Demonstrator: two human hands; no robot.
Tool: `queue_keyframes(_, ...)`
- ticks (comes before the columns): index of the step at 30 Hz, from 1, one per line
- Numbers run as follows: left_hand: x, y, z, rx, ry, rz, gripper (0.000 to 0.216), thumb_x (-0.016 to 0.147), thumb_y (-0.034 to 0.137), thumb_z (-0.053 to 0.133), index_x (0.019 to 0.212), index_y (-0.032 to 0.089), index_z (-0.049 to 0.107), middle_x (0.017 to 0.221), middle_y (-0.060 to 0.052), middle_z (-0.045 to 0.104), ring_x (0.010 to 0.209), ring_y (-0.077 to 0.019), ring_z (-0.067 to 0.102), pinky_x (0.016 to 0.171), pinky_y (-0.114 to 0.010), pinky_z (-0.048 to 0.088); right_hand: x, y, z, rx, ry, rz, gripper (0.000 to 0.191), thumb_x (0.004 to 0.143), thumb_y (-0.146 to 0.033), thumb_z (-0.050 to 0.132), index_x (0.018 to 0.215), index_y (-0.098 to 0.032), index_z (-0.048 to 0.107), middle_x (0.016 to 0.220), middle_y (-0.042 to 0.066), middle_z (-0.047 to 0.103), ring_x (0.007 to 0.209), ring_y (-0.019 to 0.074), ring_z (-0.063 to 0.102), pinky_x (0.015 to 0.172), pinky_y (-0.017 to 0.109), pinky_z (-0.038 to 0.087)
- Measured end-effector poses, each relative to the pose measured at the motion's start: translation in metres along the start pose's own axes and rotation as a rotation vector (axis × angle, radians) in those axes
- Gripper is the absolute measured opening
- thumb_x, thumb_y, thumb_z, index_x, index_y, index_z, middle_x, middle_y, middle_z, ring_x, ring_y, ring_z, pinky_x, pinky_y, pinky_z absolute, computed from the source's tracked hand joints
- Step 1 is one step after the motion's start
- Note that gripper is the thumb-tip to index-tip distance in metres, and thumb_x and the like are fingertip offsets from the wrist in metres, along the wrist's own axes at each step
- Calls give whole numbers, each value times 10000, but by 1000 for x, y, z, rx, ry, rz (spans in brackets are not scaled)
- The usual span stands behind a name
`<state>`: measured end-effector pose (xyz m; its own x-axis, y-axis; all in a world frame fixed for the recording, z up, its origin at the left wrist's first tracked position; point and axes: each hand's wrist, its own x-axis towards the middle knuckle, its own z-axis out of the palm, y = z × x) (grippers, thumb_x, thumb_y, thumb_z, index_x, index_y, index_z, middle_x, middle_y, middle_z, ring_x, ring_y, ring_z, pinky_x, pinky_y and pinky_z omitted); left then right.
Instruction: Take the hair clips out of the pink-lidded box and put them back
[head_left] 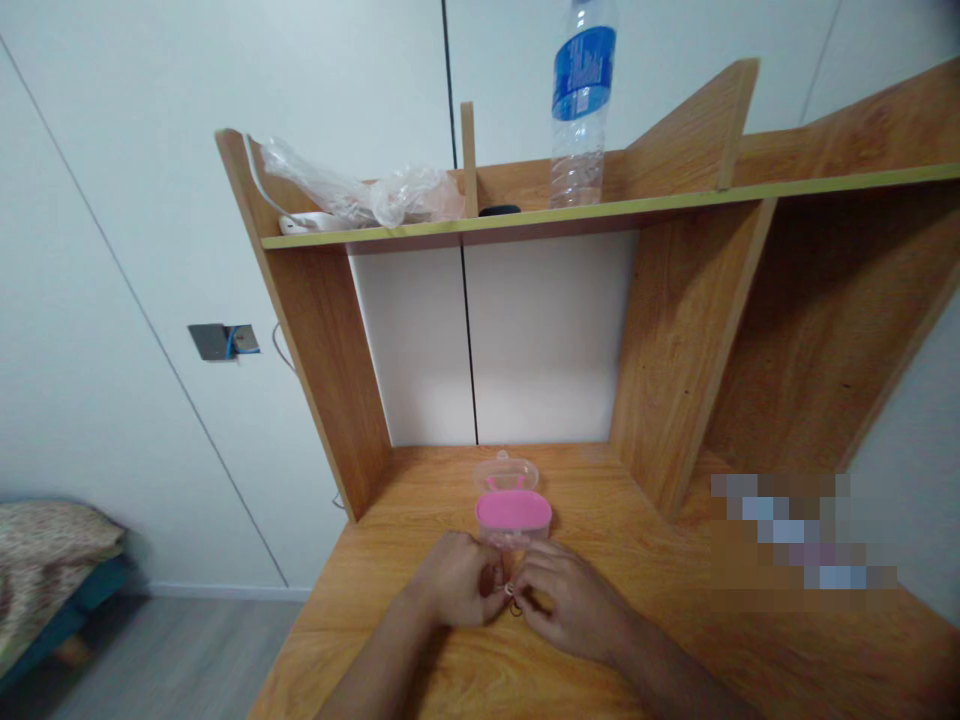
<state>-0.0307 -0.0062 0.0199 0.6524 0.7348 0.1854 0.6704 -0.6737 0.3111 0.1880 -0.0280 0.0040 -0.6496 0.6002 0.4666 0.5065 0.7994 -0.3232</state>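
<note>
Beyond the right hand point(566, 600), a pink-topped clear box point(514, 512), contents unclear.

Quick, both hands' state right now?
Left hand: closed, fingertips pinching a small item, too small to identify.
Right hand: closed, fingertips pinching the same small item.

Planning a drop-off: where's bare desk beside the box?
Bare desk: left of the pink-topped box, to the left panel; right of it, to the middle upright. Crowded: before the box, where left hand and right hand meet at a small item. Far right pixelated, can't tell.
</note>
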Motion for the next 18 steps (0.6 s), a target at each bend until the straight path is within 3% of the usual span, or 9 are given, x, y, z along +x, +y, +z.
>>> queue_keyframes(7,0,2,3,86,88,65,191,842,381,620,781,217,694,701,-30,761,630,-203,706,564,-262,429,-2,3,0,-27,18,61,108,861,-151,605,882,-232,673,888,31,723,925,218,654,844,326,503)
queue_keyframes(12,0,2,4,113,98,82,193,832,361,630,725,212,689,679,-25,754,611,-194,696,549,-259,405,0,-2,-6,-20,48,83,136,898,-162,589,984,-234,666,1104,56,727,1037,216,648,918,325,503)
queue_keyframes(18,1,2,3,127,104,114,235,851,341,607,669,205,669,634,-15,737,565,-172,671,518,-251,364,0,-2,-6,-26,92,57,156,910,-156,586,1024,-234,656,1117,61,728,1050,216,652,959,341,503)
